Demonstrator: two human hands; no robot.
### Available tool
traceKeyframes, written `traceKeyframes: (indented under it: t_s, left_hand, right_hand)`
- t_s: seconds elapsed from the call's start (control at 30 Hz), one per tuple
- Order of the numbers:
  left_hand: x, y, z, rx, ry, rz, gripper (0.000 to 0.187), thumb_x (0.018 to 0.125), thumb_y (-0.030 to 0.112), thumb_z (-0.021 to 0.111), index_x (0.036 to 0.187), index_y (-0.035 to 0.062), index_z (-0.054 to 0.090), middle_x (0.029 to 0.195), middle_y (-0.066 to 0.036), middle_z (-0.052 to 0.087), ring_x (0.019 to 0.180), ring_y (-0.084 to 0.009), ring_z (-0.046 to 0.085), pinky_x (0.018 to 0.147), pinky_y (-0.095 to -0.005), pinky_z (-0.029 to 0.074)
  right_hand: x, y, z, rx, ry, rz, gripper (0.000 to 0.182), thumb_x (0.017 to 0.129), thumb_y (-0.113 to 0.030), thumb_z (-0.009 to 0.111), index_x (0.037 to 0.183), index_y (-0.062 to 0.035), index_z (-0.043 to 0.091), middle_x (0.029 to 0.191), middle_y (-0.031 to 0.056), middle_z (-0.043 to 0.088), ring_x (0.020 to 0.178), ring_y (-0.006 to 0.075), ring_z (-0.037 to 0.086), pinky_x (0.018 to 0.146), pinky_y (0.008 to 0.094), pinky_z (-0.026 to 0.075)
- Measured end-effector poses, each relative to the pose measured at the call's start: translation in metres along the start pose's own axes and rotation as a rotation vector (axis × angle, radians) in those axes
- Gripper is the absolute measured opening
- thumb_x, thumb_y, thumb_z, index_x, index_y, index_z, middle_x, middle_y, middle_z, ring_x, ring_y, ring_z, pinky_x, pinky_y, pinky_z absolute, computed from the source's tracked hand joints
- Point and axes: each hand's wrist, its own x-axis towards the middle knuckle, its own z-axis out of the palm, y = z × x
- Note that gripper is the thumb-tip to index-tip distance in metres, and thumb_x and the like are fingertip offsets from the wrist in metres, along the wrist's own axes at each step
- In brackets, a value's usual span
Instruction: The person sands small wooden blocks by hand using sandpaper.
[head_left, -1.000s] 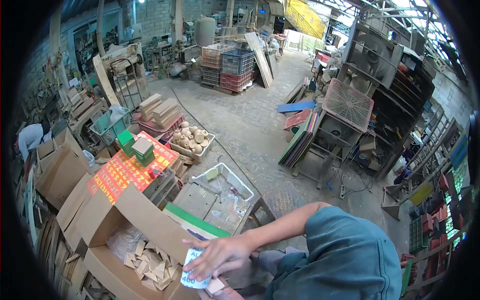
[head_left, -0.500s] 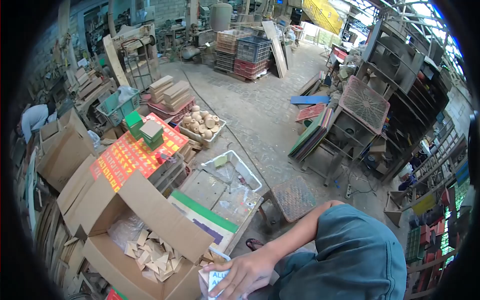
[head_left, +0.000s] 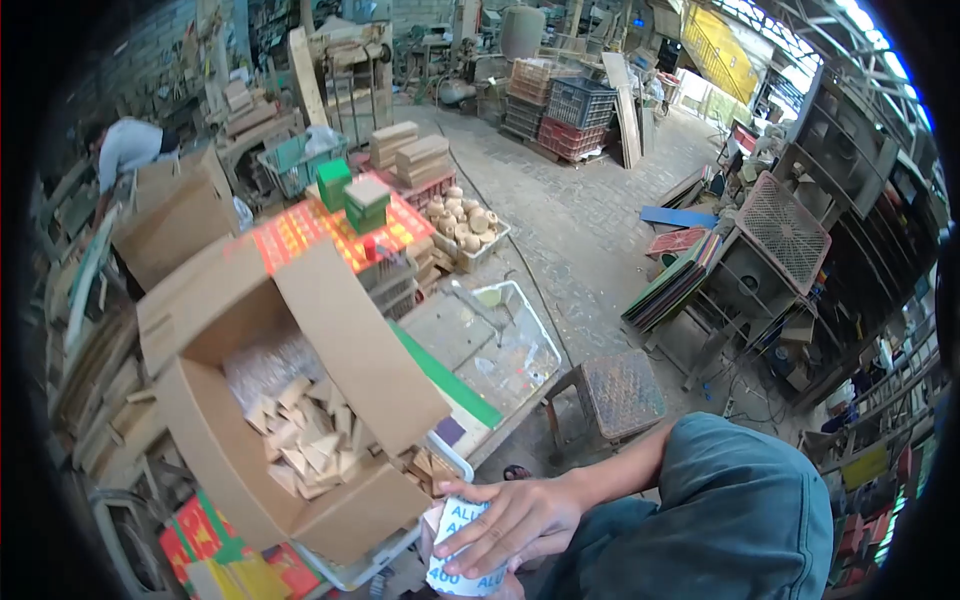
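Observation:
At the bottom centre my right hand (head_left: 515,520) comes from a teal sleeve, its fingers bent over a white sheet of sandpaper (head_left: 460,540) with blue print reading "ALU" and "400". My left hand (head_left: 545,545) is mostly hidden beneath it, closed; what it grips under the sheet is covered. Just left of my hands stands an open cardboard box (head_left: 220,440). Inside lie many small pale wooden pieces (head_left: 310,440), several wedge-shaped, beside clear plastic wrap (head_left: 270,370). More wood pieces (head_left: 428,468) show in a light-rimmed tray between the box and my hands.
A worn low table (head_left: 440,330) holds a white crate (head_left: 545,340). Beyond are a stool (head_left: 620,395), a crate of turned wooden pieces (head_left: 465,225), green blocks (head_left: 366,205) on a red printed sheet, and stacked crates (head_left: 580,105). Another person (head_left: 135,150) bends at far left.
The view has swung left and down, so the surroundings sit further right. More of the sandpaper shows under my right hand, and a red and yellow printed sheet appears at lower left.

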Motion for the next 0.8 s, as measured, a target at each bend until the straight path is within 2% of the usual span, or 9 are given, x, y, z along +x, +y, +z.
traceKeyframes:
  t_s: [0.17, 0.27, 0.33, 0.4, 0.47, 0.57, 0.67, 0.73, 0.8]
  left_hand:
    - [-0.039, -0.089, -0.047, 0.042, 0.081, 0.024, 0.043, 0.091, 0.019, 0.06, 0.122, -0.0074, 0.048, 0.117, -0.014, 0.056, 0.106, -0.0232, 0.056, 0.093, -0.0342, 0.045]
    - [-0.073, -0.134, -0.064, 0.092, 0.116, 0.046, 0.04, 0.092, 0.021, 0.061, 0.118, -0.0082, 0.052, 0.112, -0.012, 0.06, 0.101, -0.0209, 0.06, 0.089, -0.0308, 0.047]
    - [-0.091, -0.149, -0.063, -0.01, 0.091, -0.007, 0.033, 0.087, 0.006, 0.062, 0.116, -0.0053, 0.052, 0.114, -0.014, 0.059, 0.106, -0.016, 0.057, 0.089, -0.0309, 0.048]
    - [-0.112, -0.16, -0.063, -0.081, -0.007, -0.028, 0.037, 0.093, 0.001, 0.054, 0.127, -0.0078, 0.045, 0.12, -0.014, 0.056, 0.112, -0.0177, 0.055, 0.096, -0.0314, 0.045]
    - [-0.125, -0.158, -0.054, -0.188, 0.114, -0.049, 0.048, 0.09, -0.001, 0.056, 0.136, -0.0037, 0.039, 0.132, -0.013, 0.05, 0.116, -0.0165, 0.053, 0.098, -0.0307, 0.043]
    - [-0.144, -0.154, -0.059, -0.038, 0.088, 0.188, 0.058, 0.09, -0.003, 0.054, 0.143, -0.0024, 0.03, 0.144, -0.014, 0.04, 0.126, -0.018, 0.045, 0.103, -0.0315, 0.038]
    - [-0.179, -0.152, -0.047, -0.12, 0.007, 0.192, 0.059, 0.091, 0.002, 0.057, 0.143, -0.0027, 0.028, 0.141, -0.015, 0.043, 0.125, -0.0185, 0.046, 0.103, -0.0317, 0.038]
    - [-0.198, -0.163, -0.033, -0.094, -0.012, 0.105, 0.06, 0.093, 0.006, 0.056, 0.144, -0.0025, 0.025, 0.138, -0.014, 0.043, 0.126, -0.0182, 0.045, 0.101, -0.0316, 0.041]
    - [-0.211, -0.165, -0.027, -0.058, -0.016, 0.072, 0.059, 0.093, 0.005, 0.055, 0.144, -0.0021, 0.025, 0.137, -0.015, 0.045, 0.126, -0.0186, 0.045, 0.102, -0.0321, 0.04]
  right_hand:
    - [-0.09, 0.07, 0.046, 0.032, -0.113, 0.039, 0.027, 0.093, -0.008, 0.048, 0.111, 0.004, 0.064, 0.123, 0.0142, 0.061, 0.125, 0.0315, 0.05, 0.111, 0.0612, 0.002]
    - [-0.131, 0.095, 0.06, 0.004, -0.055, 0.106, 0.024, 0.089, -0.008, 0.058, 0.109, 0.002, 0.066, 0.114, 0.0146, 0.066, 0.121, 0.0317, 0.054, 0.113, 0.0573, 0.002]
    - [-0.156, 0.099, 0.069, -0.083, -0.047, 0.137, 0.025, 0.088, -0.011, 0.055, 0.106, 0.0011, 0.068, 0.112, 0.0151, 0.067, 0.117, 0.0323, 0.057, 0.11, 0.0626, 0.004]
    - [-0.185, 0.093, 0.087, -0.127, 0.055, 0.16, 0.027, 0.083, -0.012, 0.053, 0.099, 0.0012, 0.07, 0.102, 0.0186, 0.069, 0.112, 0.0366, 0.06, 0.109, 0.0658, 0.006]
    - [-0.199, 0.079, 0.11, -0.103, 0.162, 0.16, 0.028, 0.085, -0.015, 0.05, 0.097, -0.0028, 0.071, 0.096, 0.0186, 0.07, 0.107, 0.0377, 0.062, 0.108, 0.0683, 0.007]
    - [-0.228, 0.06, 0.133, -0.044, 0.148, 0.0, 0.028, 0.088, -0.019, 0.049, 0.095, -0.0027, 0.071, 0.099, 0.0183, 0.069, 0.109, 0.0357, 0.061, 0.106, 0.0718, 0.006]
    - [-0.244, 0.041, 0.132, -0.162, 0.148, -0.061, 0.03, 0.091, -0.022, 0.048, 0.096, -0.002, 0.069, 0.103, 0.0192, 0.068, 0.11, 0.0363, 0.06, 0.107, 0.0706, 0.006]
    - [-0.246, 0.037, 0.124, -0.255, 0.21, 0.153, 0.032, 0.094, -0.021, 0.043, 0.099, -0.0019, 0.068, 0.103, 0.0185, 0.068, 0.112, 0.039, 0.058, 0.111, 0.0663, 0.006]
    - [-0.249, 0.016, 0.126, -0.268, 0.172, 0.054, 0.031, 0.093, -0.02, 0.044, 0.105, -0.0033, 0.067, 0.109, 0.0178, 0.066, 0.116, 0.0375, 0.056, 0.11, 0.0672, 0.008]
